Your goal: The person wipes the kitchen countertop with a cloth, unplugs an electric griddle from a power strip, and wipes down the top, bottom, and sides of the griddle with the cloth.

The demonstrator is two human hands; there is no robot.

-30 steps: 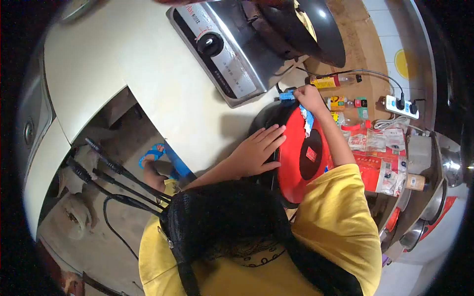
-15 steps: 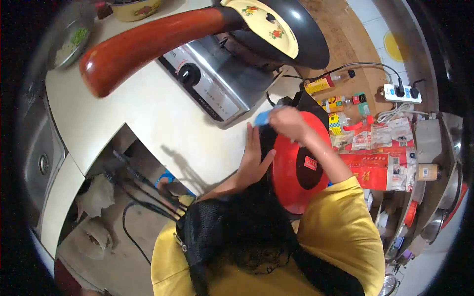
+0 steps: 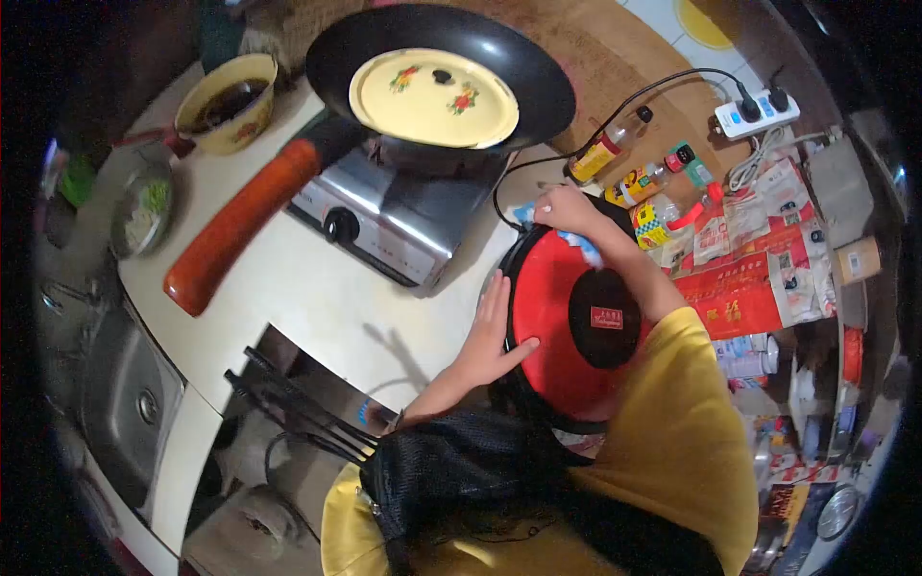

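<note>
A round red-and-black appliance point(image 3: 547, 336), looking like an electric griddle with its lid down, sits at the counter's right side. My left hand point(image 3: 487, 336) rests on its near-left rim, fingers stretched out and thumb spread over the red lid. At the far rim, my right hand point(image 3: 569, 211) is closed on a blue-and-white cloth point(image 3: 586, 248), part of which hangs onto the red top. The cloth touches the appliance's edge. My right palm and most of its fingertips are hidden.
A steel stove point(image 3: 384, 216) carries a black wok point(image 3: 533, 86) with a floral lid point(image 3: 432, 101); its wooden handle point(image 3: 240, 226) juts toward me. Several bottles point(image 3: 634, 182), a power strip point(image 3: 759, 115) and red bags point(image 3: 740, 269) lie right. A bowl point(image 3: 230, 134) and sink point(image 3: 120, 413) are left.
My view has shifted, so the wok and stove appear farther off and more of the appliance shows. My right hand has moved along the far rim with the cloth; my left stays at the edge.
</note>
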